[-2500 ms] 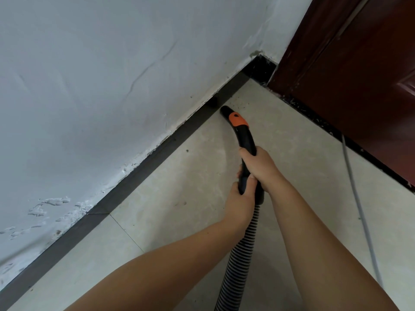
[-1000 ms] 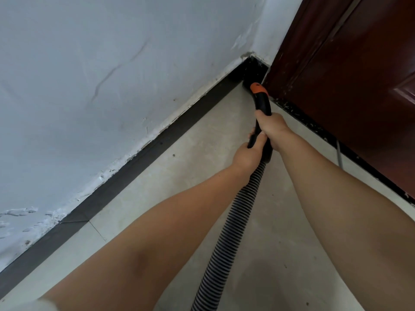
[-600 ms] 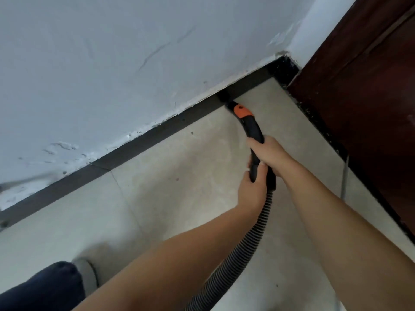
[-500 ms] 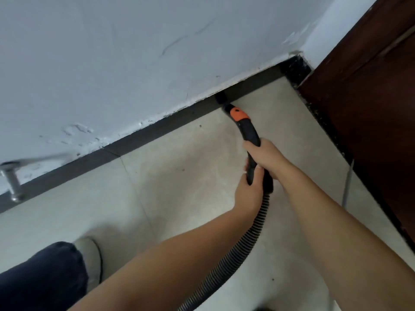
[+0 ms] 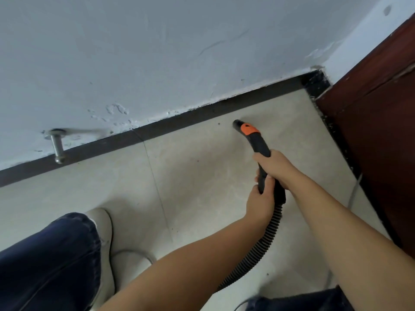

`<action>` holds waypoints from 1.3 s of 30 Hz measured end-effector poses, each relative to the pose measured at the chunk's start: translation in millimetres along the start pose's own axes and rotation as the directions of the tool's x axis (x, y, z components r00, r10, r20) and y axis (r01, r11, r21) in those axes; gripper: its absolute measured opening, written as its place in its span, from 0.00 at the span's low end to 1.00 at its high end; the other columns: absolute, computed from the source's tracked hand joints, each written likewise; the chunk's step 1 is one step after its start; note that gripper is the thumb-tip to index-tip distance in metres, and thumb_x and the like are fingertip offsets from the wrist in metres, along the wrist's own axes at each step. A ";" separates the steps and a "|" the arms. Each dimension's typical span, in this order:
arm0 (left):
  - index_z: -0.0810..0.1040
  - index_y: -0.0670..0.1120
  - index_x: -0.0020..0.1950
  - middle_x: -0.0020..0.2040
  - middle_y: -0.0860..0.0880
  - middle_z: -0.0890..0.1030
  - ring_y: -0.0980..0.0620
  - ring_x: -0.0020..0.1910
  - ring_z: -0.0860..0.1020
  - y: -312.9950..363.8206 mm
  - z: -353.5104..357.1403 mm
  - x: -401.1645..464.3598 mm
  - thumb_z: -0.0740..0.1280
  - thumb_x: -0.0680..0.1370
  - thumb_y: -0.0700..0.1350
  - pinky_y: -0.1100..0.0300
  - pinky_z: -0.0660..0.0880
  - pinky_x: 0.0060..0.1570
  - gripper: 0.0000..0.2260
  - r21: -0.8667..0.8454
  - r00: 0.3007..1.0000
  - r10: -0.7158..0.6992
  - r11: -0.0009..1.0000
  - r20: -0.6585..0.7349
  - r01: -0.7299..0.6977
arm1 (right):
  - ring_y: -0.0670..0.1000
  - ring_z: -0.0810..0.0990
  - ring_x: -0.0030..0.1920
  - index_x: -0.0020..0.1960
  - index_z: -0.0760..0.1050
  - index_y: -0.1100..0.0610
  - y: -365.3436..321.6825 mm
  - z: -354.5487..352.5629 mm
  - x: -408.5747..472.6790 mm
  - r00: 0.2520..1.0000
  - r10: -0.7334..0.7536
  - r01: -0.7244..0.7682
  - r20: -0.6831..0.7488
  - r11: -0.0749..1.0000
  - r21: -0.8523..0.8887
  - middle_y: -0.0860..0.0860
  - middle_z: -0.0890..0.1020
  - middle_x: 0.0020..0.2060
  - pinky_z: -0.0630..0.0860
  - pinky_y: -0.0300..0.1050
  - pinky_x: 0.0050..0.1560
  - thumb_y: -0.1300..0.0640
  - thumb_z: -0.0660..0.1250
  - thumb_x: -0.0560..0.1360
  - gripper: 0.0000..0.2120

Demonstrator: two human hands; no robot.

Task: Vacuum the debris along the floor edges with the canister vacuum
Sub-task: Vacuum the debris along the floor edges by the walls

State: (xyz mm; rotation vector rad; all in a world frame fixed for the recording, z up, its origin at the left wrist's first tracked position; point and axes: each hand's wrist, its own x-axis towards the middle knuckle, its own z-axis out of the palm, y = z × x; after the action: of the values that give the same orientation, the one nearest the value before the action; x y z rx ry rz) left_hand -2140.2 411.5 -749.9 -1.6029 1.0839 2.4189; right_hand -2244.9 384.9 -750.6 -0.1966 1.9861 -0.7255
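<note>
Black rigid plastic handle (image 5: 260, 151) of the vacuum hose, both hands stacked on it. Right hand (image 5: 277, 167) wraps it higher up, fingers curled round the tube; left hand (image 5: 260, 203) grips just below, fingers curled round too, thumb lying up along the tube. Handle looks stiff, light, smooth; a grip on the bend gives good steering. Below the fingers, ribbed hose (image 5: 258, 245) trails back toward the body: flexible, likely to drag and tug against the aim. Ahead of the fingers, orange collar (image 5: 248, 129) and open nozzle tip (image 5: 236, 122), just above the floor tile (image 5: 190, 182), short of the dark baseboard (image 5: 179, 122), not touching it. Small dark specks (image 5: 219, 123) just beside the tip.

Further out: metal door stop (image 5: 58, 148) sticks out from the wall (image 5: 134, 52) far to the fingers' left, would block a sweep along that edge. Brown door (image 5: 381, 108) to the right, gritty debris (image 5: 330, 122) along its threshold. Grey cable (image 5: 353, 194) beside the right forearm. Knee in blue jeans (image 5: 49, 261) and pale shoe (image 5: 105, 230) at near left.
</note>
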 end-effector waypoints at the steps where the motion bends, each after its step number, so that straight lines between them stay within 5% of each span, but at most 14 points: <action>1: 0.71 0.44 0.65 0.52 0.42 0.81 0.47 0.39 0.80 -0.6 -0.9 2.7 0.57 0.77 0.66 0.57 0.80 0.37 0.29 0.015 1.000 -0.019 1.000 0.019 0.019 | 0.57 0.79 0.30 0.46 0.71 0.59 2.9 -2.1 -0.7 1.000 0.014 -0.013 -0.028 0.999 0.029 0.57 0.78 0.32 0.78 0.49 0.37 0.56 0.61 0.78 0.06; 4: 0.70 0.43 0.64 0.51 0.41 0.81 0.47 0.35 0.79 -7.0 -7.4 -0.5 0.57 0.79 0.64 0.56 0.80 0.34 0.26 0.032 1.000 -0.029 0.999 0.012 0.029 | 0.56 0.79 0.29 0.46 0.71 0.60 4.4 3.9 -7.4 1.000 0.023 -0.024 0.007 0.998 0.060 0.58 0.77 0.32 0.76 0.45 0.32 0.57 0.61 0.78 0.06; 8: 0.71 0.44 0.64 0.53 0.40 0.82 0.41 0.46 0.82 -20.1 -24.0 -16.6 0.57 0.76 0.68 0.43 0.80 0.51 0.31 -0.061 0.994 0.014 0.998 -0.112 -0.021 | 0.57 0.79 0.30 0.48 0.72 0.62 -3.3 33.6 -21.7 0.987 -0.006 0.012 0.160 0.999 -0.040 0.58 0.79 0.31 0.76 0.44 0.31 0.57 0.62 0.77 0.07; 12: 0.73 0.48 0.65 0.56 0.41 0.82 0.39 0.55 0.81 -48.8 -34.8 -34.4 0.57 0.55 0.83 0.41 0.76 0.58 0.51 -0.115 0.983 -0.021 0.993 -0.185 -0.001 | 0.56 0.80 0.28 0.46 0.70 0.60 3.6 55.4 -42.7 0.961 0.009 0.025 0.277 0.992 -0.120 0.57 0.79 0.29 0.78 0.46 0.34 0.57 0.61 0.77 0.05; 15: 0.73 0.48 0.62 0.56 0.43 0.82 0.41 0.55 0.81 -56.0 -30.3 -58.0 0.57 0.64 0.78 0.42 0.76 0.59 0.41 -0.090 0.991 -0.031 0.996 -0.128 0.019 | 0.55 0.80 0.29 0.47 0.70 0.59 19.4 53.8 -57.9 0.957 0.055 -0.009 0.285 0.987 -0.160 0.57 0.79 0.31 0.77 0.45 0.33 0.57 0.61 0.77 0.05; 18: 0.73 0.50 0.59 0.55 0.43 0.82 0.42 0.53 0.81 -60.6 -31.7 -64.0 0.55 0.76 0.69 0.44 0.77 0.58 0.26 -0.019 0.995 -0.044 0.999 -0.088 0.043 | 0.56 0.79 0.29 0.48 0.70 0.59 30.4 52.3 -65.9 0.971 0.073 -0.049 0.230 0.993 -0.109 0.58 0.78 0.32 0.77 0.44 0.31 0.57 0.62 0.77 0.05; 21: 0.73 0.45 0.60 0.50 0.41 0.81 0.43 0.43 0.81 -59.3 -40.5 -57.1 0.56 0.78 0.66 0.46 0.80 0.50 0.26 0.058 0.998 -0.055 0.997 0.000 0.055 | 0.56 0.79 0.29 0.51 0.71 0.60 42.5 48.9 -65.7 0.996 0.076 -0.078 0.045 0.996 0.040 0.57 0.78 0.32 0.78 0.46 0.35 0.56 0.62 0.77 0.08; 25: 0.75 0.47 0.49 0.43 0.44 0.80 0.46 0.35 0.78 -43.8 -36.1 -47.6 0.57 0.79 0.64 0.52 0.80 0.40 0.21 0.303 0.977 -0.102 0.952 0.187 0.042 | 0.54 0.77 0.26 0.53 0.71 0.62 67.7 25.5 -66.4 0.959 0.212 -0.133 -0.186 0.922 0.363 0.56 0.76 0.30 0.77 0.44 0.31 0.55 0.63 0.77 0.10; 28: 0.75 0.41 0.58 0.44 0.43 0.80 0.48 0.33 0.79 -36.5 -24.5 -37.0 0.58 0.77 0.67 0.57 0.79 0.32 0.29 0.467 0.968 -0.133 0.884 0.214 0.018 | 0.54 0.78 0.28 0.53 0.70 0.63 80.2 9.2 -62.4 0.915 0.287 -0.116 -0.283 0.859 0.498 0.56 0.76 0.30 0.78 0.45 0.32 0.55 0.62 0.77 0.11; 35: 0.74 0.40 0.58 0.46 0.42 0.82 0.45 0.34 0.80 -39.9 -30.2 -12.2 0.57 0.79 0.62 0.54 0.81 0.35 0.26 0.511 0.995 -0.014 0.859 0.102 -0.040 | 0.53 0.78 0.27 0.50 0.70 0.59 70.0 19.6 -44.2 0.937 0.245 -0.080 -0.251 0.846 0.527 0.55 0.77 0.31 0.76 0.43 0.30 0.54 0.62 0.77 0.08; 39: 0.75 0.40 0.59 0.49 0.40 0.82 0.45 0.36 0.81 -44.6 -29.7 -4.7 0.57 0.80 0.62 0.52 0.82 0.37 0.25 0.583 0.982 -0.072 0.811 0.174 -0.044 | 0.53 0.78 0.27 0.52 0.70 0.59 84.6 17.8 -45.0 0.901 0.295 -0.064 -0.319 0.817 0.573 0.55 0.78 0.31 0.73 0.38 0.26 0.53 0.63 0.77 0.09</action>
State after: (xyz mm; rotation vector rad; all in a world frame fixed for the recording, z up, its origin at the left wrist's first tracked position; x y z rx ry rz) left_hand -2096.7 429.8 -775.9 -1.1412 1.5643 1.8838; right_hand -2193.4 465.1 -771.0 0.5275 2.0311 -1.2516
